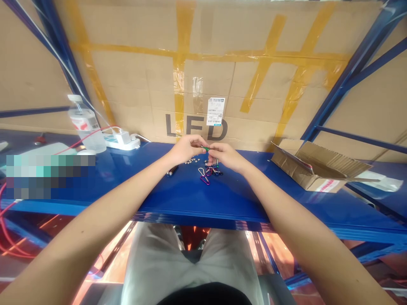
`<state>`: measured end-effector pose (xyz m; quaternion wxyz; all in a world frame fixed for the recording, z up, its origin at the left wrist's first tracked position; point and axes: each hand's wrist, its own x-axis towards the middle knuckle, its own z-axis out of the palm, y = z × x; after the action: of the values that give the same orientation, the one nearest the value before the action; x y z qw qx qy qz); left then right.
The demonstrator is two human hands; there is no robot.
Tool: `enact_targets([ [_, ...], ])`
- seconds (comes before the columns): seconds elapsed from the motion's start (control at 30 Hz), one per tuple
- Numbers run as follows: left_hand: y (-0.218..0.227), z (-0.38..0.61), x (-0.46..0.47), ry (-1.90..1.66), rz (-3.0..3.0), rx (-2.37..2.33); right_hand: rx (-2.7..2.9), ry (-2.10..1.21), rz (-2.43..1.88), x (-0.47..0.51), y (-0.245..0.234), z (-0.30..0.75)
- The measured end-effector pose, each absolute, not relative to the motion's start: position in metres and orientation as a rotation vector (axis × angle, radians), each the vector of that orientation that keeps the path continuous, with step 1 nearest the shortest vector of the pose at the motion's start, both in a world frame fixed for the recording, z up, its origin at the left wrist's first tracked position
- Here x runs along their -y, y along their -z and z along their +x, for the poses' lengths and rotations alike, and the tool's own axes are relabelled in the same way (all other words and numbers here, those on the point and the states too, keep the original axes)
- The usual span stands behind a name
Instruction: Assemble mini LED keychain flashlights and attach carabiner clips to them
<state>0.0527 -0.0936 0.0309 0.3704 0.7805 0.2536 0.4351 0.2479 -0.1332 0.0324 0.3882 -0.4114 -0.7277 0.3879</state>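
Observation:
Both my hands meet over the blue shelf, pinching one small green piece between them. My left hand grips it from the left with closed fingers. My right hand grips it from the right, fingers closed too. Just below the hands lies a small heap of coloured carabiner clips, pink, purple and silver. Several small silver parts lie under my left hand, and a short dark cylinder rests to their left.
An open cardboard box lies on the shelf at the right. A plastic water bottle and a white power strip stand at the back left. A large taped carton marked LED forms the back wall. Red cables hang lower left.

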Motion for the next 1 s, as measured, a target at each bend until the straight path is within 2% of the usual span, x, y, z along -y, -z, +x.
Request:
enact_targets([
  [0.1,-0.032,0.052,0.091,-1.117,1.994,-0.693,1.834,-1.004,-1.071,0.133,-0.031,0.247],
  [0.2,-0.030,0.050,0.085,-1.168,1.687,-0.615,1.863,-0.924,-1.118,0.134,-0.030,0.246],
  [0.37,-0.024,0.051,0.081,-1.062,1.293,-0.400,2.072,-0.434,-1.159,0.141,-0.026,0.237],
  [0.5,-0.021,0.053,0.085,-1.014,1.276,-0.376,2.097,-0.260,-1.145,0.145,-0.026,0.231],
  [1.0,-0.010,0.045,0.070,-0.837,1.119,-0.282,2.186,-0.243,-1.219,0.150,-0.026,0.225],
])
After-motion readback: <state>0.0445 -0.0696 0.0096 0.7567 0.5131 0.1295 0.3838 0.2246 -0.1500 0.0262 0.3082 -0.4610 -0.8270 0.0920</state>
